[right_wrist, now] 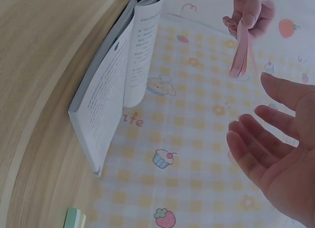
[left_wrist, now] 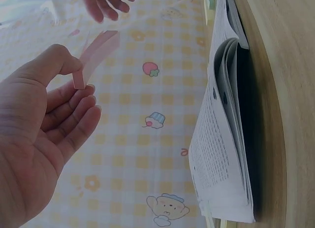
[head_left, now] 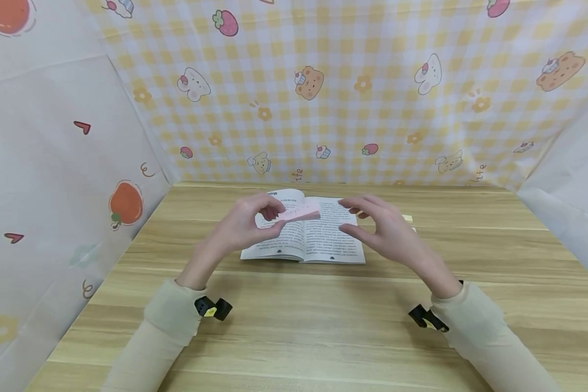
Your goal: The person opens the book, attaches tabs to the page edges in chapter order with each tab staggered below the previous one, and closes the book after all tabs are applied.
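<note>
Above the open book (head_left: 318, 239), my left hand (head_left: 246, 223) pinches pink paper (head_left: 301, 212), apparently steadying it, and my empty right hand (head_left: 391, 231), fingers parted, would need delicacy next.

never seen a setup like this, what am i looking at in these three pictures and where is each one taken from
There's no robot here, just a person's two bare hands. The wide picture comes from a camera worn on the head, looking forward and down; the other two come from small black wrist cameras, one per arm. On the light wood-grain table lies an open book with white printed pages, and near it a small pale green and cream block. Above the book, the left hand pinches a thin pink paper-like strip. The right hand faces it, holding nothing.
</note>
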The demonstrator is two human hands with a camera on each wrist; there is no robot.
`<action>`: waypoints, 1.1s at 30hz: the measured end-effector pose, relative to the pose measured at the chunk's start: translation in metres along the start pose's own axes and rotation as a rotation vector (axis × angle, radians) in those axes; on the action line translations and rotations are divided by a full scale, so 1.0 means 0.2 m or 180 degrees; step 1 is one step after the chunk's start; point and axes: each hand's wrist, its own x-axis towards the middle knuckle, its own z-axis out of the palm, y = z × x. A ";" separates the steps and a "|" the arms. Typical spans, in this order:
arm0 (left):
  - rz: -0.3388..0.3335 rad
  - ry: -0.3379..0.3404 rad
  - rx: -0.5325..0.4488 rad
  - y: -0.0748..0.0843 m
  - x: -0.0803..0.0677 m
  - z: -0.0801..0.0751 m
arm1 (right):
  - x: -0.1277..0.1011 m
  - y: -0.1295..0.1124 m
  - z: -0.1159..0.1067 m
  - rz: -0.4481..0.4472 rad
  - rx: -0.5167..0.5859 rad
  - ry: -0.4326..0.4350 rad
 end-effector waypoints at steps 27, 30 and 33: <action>0.0472 -0.0250 -0.0207 0.06 0.02 0.11 | 0.00 -0.05 0.07 -0.0471 0.0166 0.0033; 0.0475 -0.0261 -0.0199 0.07 0.02 0.11 | 0.00 -0.05 0.08 -0.0472 0.0133 0.0053; 0.0468 -0.0275 -0.0191 0.07 0.02 0.11 | 0.00 -0.05 0.08 -0.0462 0.0109 0.0064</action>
